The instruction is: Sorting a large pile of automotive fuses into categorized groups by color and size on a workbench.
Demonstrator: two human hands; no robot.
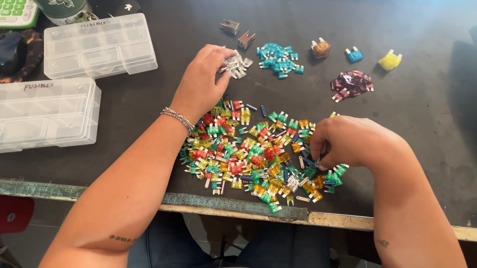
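Mixed blade fuses [248, 152] — heaped at mid front edge of the dark worktop [424, 110]; judged light, rigid, slippery plastic with metal prongs, best pinched by the coloured body; left hand [204, 79] curled on the clear-fuse pile [238, 64], grasp unclear; right hand [344, 142] pinching into the heap's right side, hold hidden; sorted teal pile [279, 59] toward back edge; two clear lidded boxes [99, 44] with handwritten labels — left edge.

Around the mixed fuse pile [254, 152], bare tabletop [436, 111] lies open to its right and near left, while small sorted fuse heaps [279, 60] crowd the far side and two clear plastic boxes [33, 113] block the far left.
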